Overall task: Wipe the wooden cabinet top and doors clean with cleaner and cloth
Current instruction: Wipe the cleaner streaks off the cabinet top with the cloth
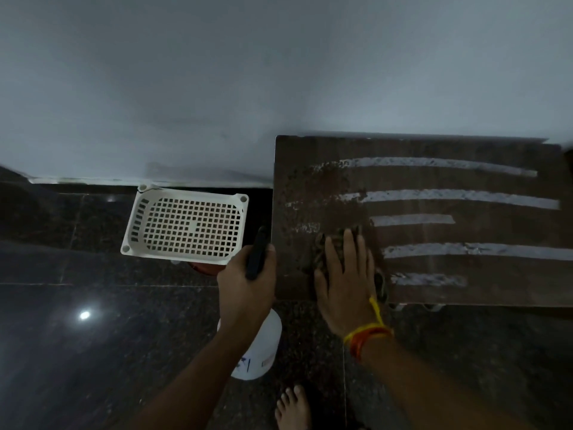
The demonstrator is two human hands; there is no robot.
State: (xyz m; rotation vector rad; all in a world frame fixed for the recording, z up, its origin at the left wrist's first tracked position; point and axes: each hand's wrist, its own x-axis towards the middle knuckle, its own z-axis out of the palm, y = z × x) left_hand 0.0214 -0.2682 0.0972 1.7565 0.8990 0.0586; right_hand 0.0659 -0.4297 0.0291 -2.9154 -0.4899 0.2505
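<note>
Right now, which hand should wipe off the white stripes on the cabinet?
The right hand. It is pressed flat on the cloth on the cabinet top, with the white stripes just beside it. The left hand is busy holding the spray bottle off the cabinet's edge.

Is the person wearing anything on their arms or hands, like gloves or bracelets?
No gloves and no sleeves in view: both forearms are bare. The right hand has threads tied around its wrist, a wrist band of orange and red strands with a yellow string, one yellow end trailing up towards the hand. The left hand and its wrist wear nothing, no ring or watch that shows.
</note>
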